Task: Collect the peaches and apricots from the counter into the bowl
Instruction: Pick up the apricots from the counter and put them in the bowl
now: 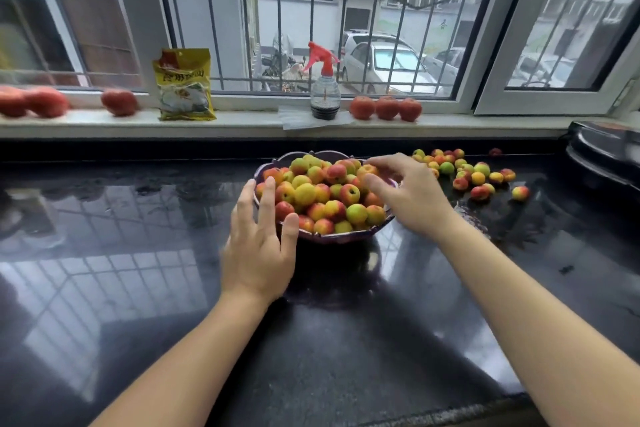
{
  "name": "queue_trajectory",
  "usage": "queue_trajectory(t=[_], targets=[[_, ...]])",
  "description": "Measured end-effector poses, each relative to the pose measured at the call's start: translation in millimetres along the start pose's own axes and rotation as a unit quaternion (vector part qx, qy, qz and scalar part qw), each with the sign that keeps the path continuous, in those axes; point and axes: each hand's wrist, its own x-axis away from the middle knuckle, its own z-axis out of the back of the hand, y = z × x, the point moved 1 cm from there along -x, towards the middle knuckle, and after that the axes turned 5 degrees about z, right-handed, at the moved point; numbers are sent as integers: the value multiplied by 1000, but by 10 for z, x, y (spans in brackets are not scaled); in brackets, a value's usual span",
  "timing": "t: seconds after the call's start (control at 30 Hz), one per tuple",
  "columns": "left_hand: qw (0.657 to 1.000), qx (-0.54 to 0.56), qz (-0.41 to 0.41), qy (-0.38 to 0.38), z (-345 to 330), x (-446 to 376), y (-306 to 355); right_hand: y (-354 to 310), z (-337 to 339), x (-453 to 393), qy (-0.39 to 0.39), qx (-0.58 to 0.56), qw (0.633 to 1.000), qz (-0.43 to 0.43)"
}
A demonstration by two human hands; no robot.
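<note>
A purple scalloped bowl [346, 238] sits in the middle of the black counter, heaped with several small red, yellow and green peaches and apricots [322, 191]. My left hand [258, 246] is spread with straight fingers against the bowl's near-left rim, the thumb along its front edge. Over the bowl's right side hovers my right hand [412, 191], fingers relaxed and loosely spread above the fruit, nothing visibly held. More loose fruit [474, 173] lies scattered on the counter to the right of the bowl, partly hidden behind my right hand.
The glossy black counter [346, 340] is wet near the loose fruit. On the windowsill stand a yellow packet [185, 85], a spray bottle with a red trigger [325, 90] and several large red fruits [386, 108]. A dark appliance [606, 152] sits at the far right.
</note>
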Motion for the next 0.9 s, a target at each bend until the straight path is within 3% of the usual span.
queue_trajectory(t=[0.23, 0.33, 0.43, 0.53, 0.7, 0.9], targets=[[999, -40, -30, -13, 14, 14, 17, -373, -278, -99, -72, 54, 995, 42], [998, -42, -51, -13, 16, 19, 28, -228, -249, -47, -32, 27, 998, 38], [995, -53, -83, -11, 9, 26, 45, 70, -149, 18, 64, -19, 997, -39], [990, -78, -121, -9, -9, 40, 47, 543, -72, 77, 105, 41, 986, -119], [989, -83, -126, -7, -42, 28, 56, 1350, 29, 115, -31, 261, 927, -265], [988, -88, -125, -2, -61, 18, 47, 1849, 340, -29, -35, 315, 887, -336]])
